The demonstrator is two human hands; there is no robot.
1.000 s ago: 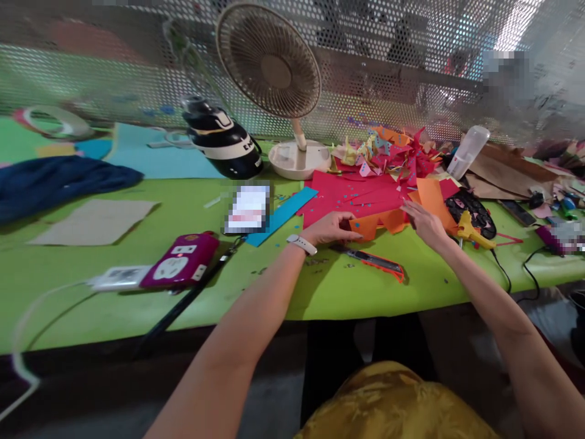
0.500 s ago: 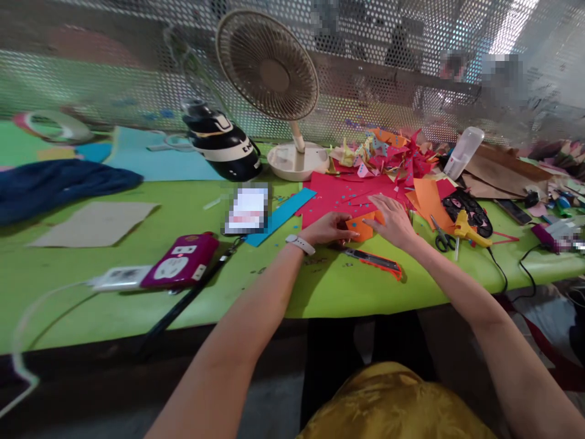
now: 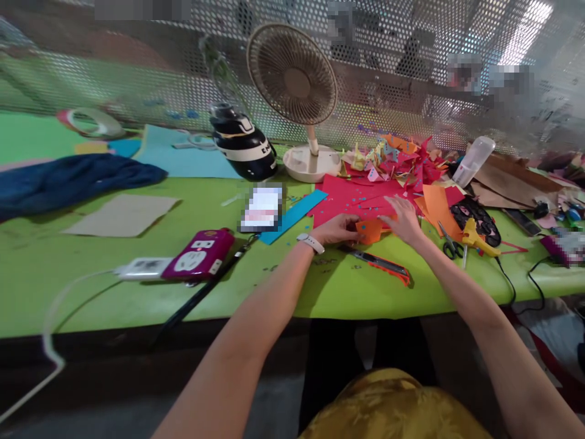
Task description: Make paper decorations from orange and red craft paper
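My left hand [image 3: 337, 230], with a pale band on its wrist, pinches the left side of a small orange piece of paper [image 3: 370, 231] that has blue dots on it. Close by on the right, my right hand [image 3: 404, 219] has its fingers stretched out at the paper's right side; whether it touches the paper I cannot tell. Red paper sheets [image 3: 340, 194] strewn with small blue bits lie behind both hands. In front of them rests an orange and black utility knife [image 3: 384, 266] on the green tabletop [image 3: 283, 299].
A blue paper strip [image 3: 295, 216], a phone [image 3: 261, 208] and a purple power bank [image 3: 198, 255] lie to the left. Behind stand a fan [image 3: 297, 82] and a dark bottle [image 3: 244, 146]. Scissors [image 3: 451, 246], a yellow glue gun [image 3: 478, 238] and orange paper [image 3: 441, 210] are on the right.
The view has swung slightly left, so things appear shifted right. My left hand still pinches the orange paper, which looks tilted more upright. My right hand stays spread beside it.
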